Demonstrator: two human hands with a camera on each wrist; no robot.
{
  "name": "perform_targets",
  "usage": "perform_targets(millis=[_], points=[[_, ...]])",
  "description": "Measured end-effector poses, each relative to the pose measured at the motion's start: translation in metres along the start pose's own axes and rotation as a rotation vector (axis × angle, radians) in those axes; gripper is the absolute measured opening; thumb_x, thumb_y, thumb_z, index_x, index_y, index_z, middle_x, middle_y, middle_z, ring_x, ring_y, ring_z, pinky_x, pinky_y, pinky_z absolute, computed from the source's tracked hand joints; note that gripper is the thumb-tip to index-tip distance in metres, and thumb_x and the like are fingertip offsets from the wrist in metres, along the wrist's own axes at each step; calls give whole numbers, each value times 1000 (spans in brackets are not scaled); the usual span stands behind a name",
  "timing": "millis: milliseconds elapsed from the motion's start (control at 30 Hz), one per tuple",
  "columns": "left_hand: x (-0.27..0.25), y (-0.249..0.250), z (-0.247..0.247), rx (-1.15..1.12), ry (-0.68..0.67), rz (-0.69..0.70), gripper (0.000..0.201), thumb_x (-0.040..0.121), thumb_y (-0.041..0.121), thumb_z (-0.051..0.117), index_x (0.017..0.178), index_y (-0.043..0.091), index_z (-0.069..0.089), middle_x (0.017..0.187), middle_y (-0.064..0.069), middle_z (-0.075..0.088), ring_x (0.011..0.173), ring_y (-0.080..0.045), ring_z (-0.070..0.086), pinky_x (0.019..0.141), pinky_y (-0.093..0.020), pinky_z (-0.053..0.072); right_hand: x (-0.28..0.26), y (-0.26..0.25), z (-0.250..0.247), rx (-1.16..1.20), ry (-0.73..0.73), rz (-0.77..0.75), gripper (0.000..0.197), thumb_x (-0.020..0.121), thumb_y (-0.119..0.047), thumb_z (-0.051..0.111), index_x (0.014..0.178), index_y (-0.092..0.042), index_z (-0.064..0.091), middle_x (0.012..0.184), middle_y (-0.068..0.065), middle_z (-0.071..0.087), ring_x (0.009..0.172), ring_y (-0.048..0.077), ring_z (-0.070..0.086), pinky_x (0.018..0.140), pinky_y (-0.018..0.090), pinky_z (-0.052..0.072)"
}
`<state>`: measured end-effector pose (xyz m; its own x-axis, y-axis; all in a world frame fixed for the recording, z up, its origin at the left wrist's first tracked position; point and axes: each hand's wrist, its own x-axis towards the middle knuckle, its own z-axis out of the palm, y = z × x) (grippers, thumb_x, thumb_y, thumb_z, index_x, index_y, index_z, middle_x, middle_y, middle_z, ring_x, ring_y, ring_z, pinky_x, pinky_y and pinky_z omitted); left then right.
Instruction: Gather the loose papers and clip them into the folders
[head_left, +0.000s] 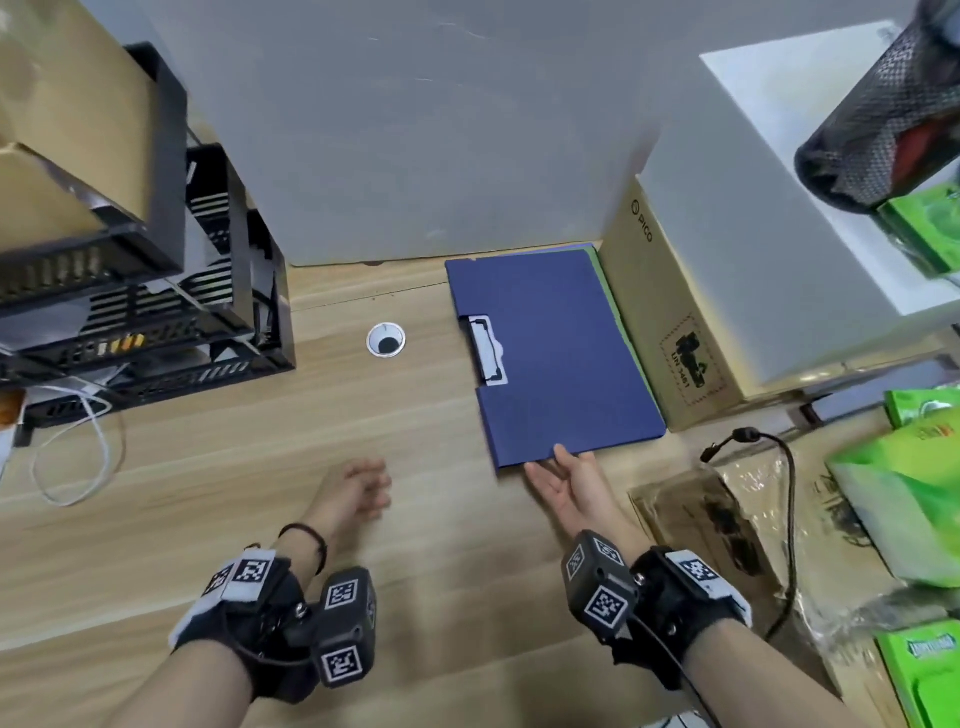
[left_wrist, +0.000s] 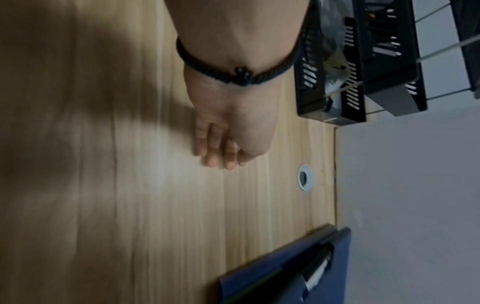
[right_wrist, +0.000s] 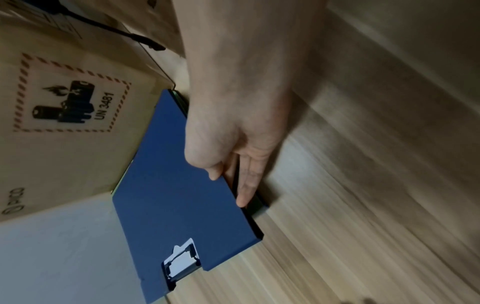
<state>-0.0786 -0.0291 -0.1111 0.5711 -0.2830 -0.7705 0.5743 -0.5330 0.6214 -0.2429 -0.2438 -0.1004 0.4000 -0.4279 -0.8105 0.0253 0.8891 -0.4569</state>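
The right hand (head_left: 569, 483) pinches the blue folder's (head_left: 550, 353) near edge beside the cardboard box (head_left: 670, 322); the left hand (head_left: 353, 491) rests loosely open on bare desk (head_left: 260, 467).

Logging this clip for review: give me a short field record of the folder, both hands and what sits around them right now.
folder: blue folder lies closed and flat on the wooden desk, metal clip on its left edge
under folder: a green edge shows along its right side
right hand: right hand at the folder's near edge, thumb on the cover, fingers along the edge
left hand: left hand relaxed over the desk, holding nothing
neighbours: cardboard box right of folder; black trays far left
loose papers: none visible
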Motion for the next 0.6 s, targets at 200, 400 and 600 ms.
perform_targets(millis=[200,400,600], points=[[6,-25,-11,9,99,-90,20,97,3,43,114,8,53,83,-6,62,62,-19,57,56,-25,45,14,-13,-10,-14,91,33,24,99,-2,47,122,-1,47,101,19,63,89,29,64,54,29,59],[11,-28,-13,20,106,-90,17,97,4,45,110,8,55,81,-6,61,62,-21,57,56,-27,44,22,-15,-11,-210,115,12,19,97,-5,53,113,6,51,100,22,65,80,29,69,63,32,62],[-5,-34,-23,52,76,-85,19,97,6,40,100,15,57,83,-4,63,62,-19,58,59,-27,45,21,-20,-16,-575,156,100,25,97,-27,55,81,-9,53,61,6,54,52,24,66,56,37,60]])
